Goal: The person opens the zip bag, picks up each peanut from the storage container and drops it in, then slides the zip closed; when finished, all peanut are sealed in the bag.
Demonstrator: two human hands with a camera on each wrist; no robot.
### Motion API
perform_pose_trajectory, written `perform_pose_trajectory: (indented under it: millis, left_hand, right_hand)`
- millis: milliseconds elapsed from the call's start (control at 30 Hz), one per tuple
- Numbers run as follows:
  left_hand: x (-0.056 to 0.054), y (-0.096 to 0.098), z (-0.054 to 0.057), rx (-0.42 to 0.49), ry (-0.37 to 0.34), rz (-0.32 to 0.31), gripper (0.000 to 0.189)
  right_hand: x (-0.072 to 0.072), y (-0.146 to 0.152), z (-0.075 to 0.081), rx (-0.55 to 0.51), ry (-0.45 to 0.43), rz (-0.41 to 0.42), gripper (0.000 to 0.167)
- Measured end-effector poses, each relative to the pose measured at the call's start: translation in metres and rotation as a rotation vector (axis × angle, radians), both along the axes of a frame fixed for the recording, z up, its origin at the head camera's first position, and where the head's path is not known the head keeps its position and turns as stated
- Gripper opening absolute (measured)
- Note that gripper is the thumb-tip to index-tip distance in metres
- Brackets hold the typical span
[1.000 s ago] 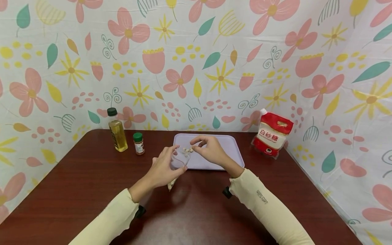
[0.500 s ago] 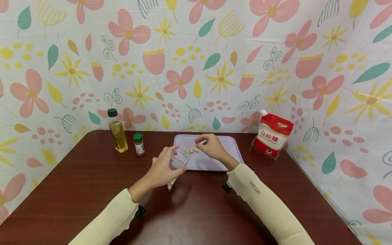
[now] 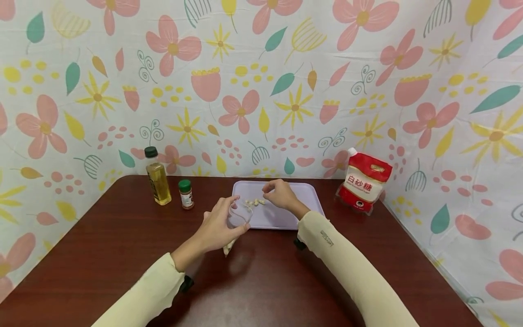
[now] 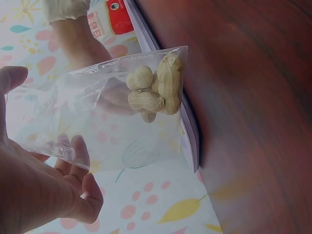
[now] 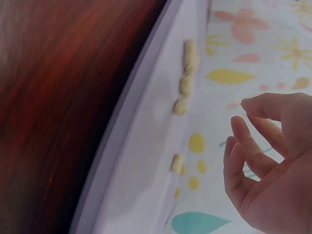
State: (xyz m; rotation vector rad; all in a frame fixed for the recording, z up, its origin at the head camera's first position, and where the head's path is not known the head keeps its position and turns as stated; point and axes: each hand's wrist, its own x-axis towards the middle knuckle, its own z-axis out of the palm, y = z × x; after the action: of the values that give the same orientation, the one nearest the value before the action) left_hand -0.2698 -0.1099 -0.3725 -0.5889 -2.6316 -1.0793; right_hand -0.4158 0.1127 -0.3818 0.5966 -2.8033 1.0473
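Note:
My left hand holds a clear plastic bag upright, fingers and thumb spread around its open mouth. Several unshelled peanuts sit at the bottom of the bag. Over the lavender tray is my right hand, its fingers loosely bent and apart with nothing between them in the right wrist view. A broken row of several peanuts lies on the tray, and one peanut sits apart from the others, nearest the right hand.
At the back left stand an oil bottle and a small green-capped spice jar. A red and white sugar pouch leans at the back right. Patterned cloth hangs behind the dark wooden table.
My right hand has let go of a peanut at the right end of the row and drawn a little to the right. The left hand keeps the bag in nearly the same place.

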Motion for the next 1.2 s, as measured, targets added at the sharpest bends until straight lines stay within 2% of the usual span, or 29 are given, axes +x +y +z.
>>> perform_pose_trajectory:
  millis: [200, 433, 767, 1200]
  left_hand:
    - [0.000, -0.002, -0.002, -0.004, 0.002, 0.013, 0.076]
    - [0.000, -0.003, -0.004, -0.003, 0.011, 0.010, 0.076]
    - [0.001, -0.005, -0.006, 0.016, -0.007, 0.006, 0.076]
    - [0.000, -0.006, -0.006, 0.001, 0.012, 0.022, 0.076]
  right_hand:
    - [-0.014, -0.001, -0.010, 0.085, -0.063, -0.047, 0.017]
    - [-0.023, -0.005, -0.020, 0.120, -0.076, -0.018, 0.016]
    - [-0.026, -0.005, -0.029, 0.152, -0.121, -0.054, 0.015]
    - [-0.028, -0.008, -0.030, 0.212, -0.122, -0.050, 0.007]
